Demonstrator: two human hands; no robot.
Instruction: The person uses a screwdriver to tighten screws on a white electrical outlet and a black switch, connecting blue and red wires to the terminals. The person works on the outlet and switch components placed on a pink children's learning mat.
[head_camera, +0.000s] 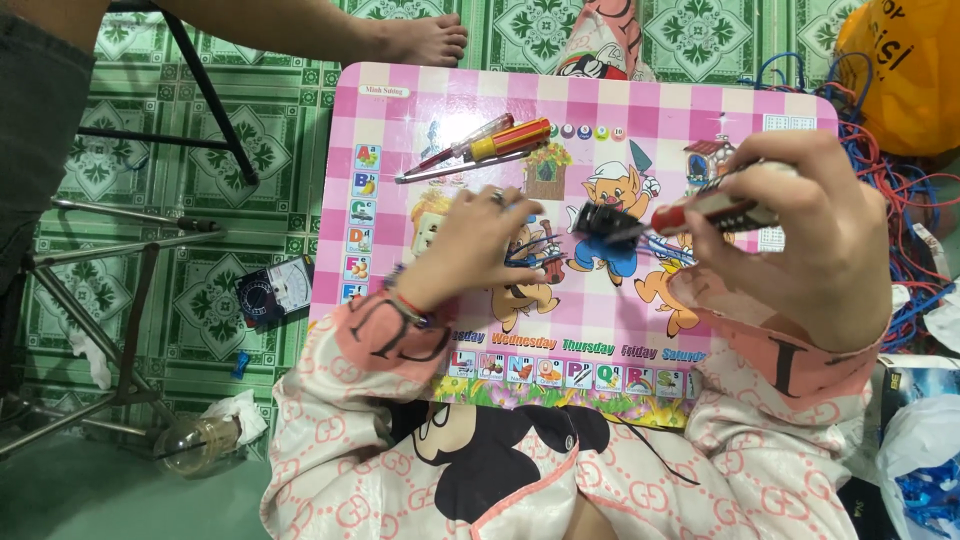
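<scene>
The desk (420, 100) is a small, flat, rounded-corner board printed in pink checks with cartoon pigs and picture tiles, its near edge over the person's lap and its far edge toward a bare foot (425, 40) on the green patterned floor (250, 110). Most of the far half lies open, save for two screwdrivers (480, 145) lying aslant near the far left corner, one with a clear red handle, one yellow, both with thin metal shafts. The strip along the near edge is bare too. Off the right edge, tangled red and blue wires (900, 200) crowd close; off the left edge there is floor room, with a black meter (272, 292) and metal chair legs (120, 240) further out. The left hand (475, 240) sits at the middle of the desk, fingers curled down and pinching blue and red wire ends (530, 255) against the board, a ring on one finger. The right hand (800, 235) is clenched around a screwdriver (715, 210) with a red and black handle, held nearly level, its tip at a small black plastic part (600, 222), blocky and glossy, that lies in the middle of the desk between the two hands. Whether the left fingers touch that part is hard to tell. Both sleeves are pink, satiny, patterned cloth.
</scene>
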